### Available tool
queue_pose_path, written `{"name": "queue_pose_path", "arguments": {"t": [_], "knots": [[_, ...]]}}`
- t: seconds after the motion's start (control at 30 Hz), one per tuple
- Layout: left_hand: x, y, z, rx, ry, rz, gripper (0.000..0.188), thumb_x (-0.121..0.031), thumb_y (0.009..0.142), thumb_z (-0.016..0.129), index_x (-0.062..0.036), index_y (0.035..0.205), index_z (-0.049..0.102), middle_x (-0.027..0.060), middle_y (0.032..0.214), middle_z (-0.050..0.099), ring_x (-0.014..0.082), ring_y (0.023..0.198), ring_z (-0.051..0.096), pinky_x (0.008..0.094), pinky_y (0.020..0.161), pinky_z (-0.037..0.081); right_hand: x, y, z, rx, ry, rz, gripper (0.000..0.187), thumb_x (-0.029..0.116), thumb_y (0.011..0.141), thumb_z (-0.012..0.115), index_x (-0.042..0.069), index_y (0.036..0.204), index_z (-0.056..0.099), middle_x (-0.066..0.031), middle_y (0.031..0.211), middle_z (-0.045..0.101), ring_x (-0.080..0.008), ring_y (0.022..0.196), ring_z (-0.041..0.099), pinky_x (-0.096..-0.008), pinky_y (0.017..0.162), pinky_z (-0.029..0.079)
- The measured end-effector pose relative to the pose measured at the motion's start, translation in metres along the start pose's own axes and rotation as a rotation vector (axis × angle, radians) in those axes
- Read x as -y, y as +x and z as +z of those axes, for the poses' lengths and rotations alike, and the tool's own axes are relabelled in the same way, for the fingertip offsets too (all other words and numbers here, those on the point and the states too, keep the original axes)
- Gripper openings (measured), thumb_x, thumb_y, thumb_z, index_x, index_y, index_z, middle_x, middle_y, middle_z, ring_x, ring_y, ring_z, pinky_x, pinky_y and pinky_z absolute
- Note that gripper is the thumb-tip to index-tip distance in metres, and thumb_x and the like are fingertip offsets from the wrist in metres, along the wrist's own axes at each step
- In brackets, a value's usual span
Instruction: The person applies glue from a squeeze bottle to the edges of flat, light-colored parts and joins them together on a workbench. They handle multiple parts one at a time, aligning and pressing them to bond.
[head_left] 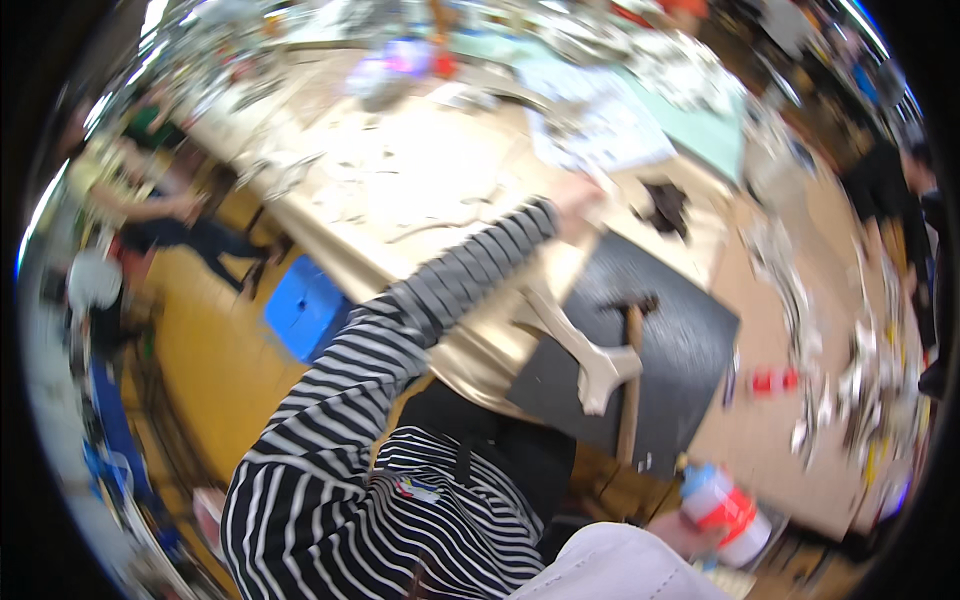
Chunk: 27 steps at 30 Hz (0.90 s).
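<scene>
My left hand [578, 203] is stretched out over the table, just beyond the upper corner of a black mat [660, 285]. Motion blurs its fingers, so whether they hold anything is unclear. Low on the right, my right hand [688, 533] grips a plastic bottle [728, 515] with a red band and a yellowish tip. A hammer [631, 380] with a wooden handle lies on the mat, its head away from me. Beside it rests a pale, branched flat piece [590, 355], partly over the mat's left edge.
Thin cut pieces [440, 225] and printed sheets [600, 115] cover the table's far part. A dark scrap [665, 207] lies beyond the mat. To the right are a red object [774, 380] and scattered pale strips [865, 375]. A blue stool [308, 308] stands left; people are nearby.
</scene>
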<state>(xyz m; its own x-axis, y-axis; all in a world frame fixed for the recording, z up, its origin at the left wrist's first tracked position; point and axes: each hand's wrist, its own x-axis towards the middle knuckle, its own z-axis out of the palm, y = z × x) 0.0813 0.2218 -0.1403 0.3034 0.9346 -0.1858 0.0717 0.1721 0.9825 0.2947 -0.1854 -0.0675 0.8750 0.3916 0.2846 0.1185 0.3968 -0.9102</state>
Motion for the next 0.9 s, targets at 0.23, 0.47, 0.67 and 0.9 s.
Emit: {"name": "queue_pose_path", "arguments": {"t": [0.23,0.47,0.67,0.9], "knots": [[-0.001,-0.035,0.037,-0.141,0.476,0.336,0.042,-0.024,0.082,0.063,-0.0001,0.116,0.060,0.0222,0.098,0.067,0.0333,0.093,0.065,0.0400,0.085,0.051,-0.051,0.017,0.035,0.255,0.015,0.085,0.083,0.061,0.085,0.059,0.000,0.136,0.036,-0.0239,0.122,0.055,-0.0354,0.103,0.061,-0.0450,0.092,0.048],[0.018,-0.210,0.040,0.313,0.847,0.512,0.038,-0.024,0.070,0.076,-0.0113,0.105,0.064,0.0080,0.109,0.052,0.0276,0.112,0.048,0.0425,0.093,0.041,-0.067,0.012,0.068,0.369,0.038,0.142,0.081,0.060,0.085,0.058,0.001,0.136,0.036,-0.0225,0.123,0.055,-0.0343,0.102,0.061,-0.0439,0.090,0.049],[0.033,-0.222,0.045,0.230,0.829,0.623,0.038,-0.018,0.072,0.074,-0.0124,0.109,0.064,0.0054,0.114,0.054,0.0247,0.115,0.047,0.0429,0.102,0.036,-0.074,0.006,0.082,0.446,0.050,0.161,0.080,0.060,0.086,0.058,0.001,0.136,0.036,-0.0213,0.123,0.055,-0.0334,0.102,0.062,-0.0429,0.088,0.050],[0.057,-0.230,0.056,0.051,0.671,0.731,0.037,-0.016,0.080,0.067,-0.0100,0.116,0.062,0.0078,0.119,0.053,0.0254,0.119,0.048,0.0457,0.111,0.030,-0.078,0.002,0.100,0.510,0.054,0.174,0.078,0.059,0.087,0.057,0.001,0.135,0.037,-0.0199,0.124,0.055,-0.0323,0.101,0.062,-0.0418,0.086,0.051]]}}
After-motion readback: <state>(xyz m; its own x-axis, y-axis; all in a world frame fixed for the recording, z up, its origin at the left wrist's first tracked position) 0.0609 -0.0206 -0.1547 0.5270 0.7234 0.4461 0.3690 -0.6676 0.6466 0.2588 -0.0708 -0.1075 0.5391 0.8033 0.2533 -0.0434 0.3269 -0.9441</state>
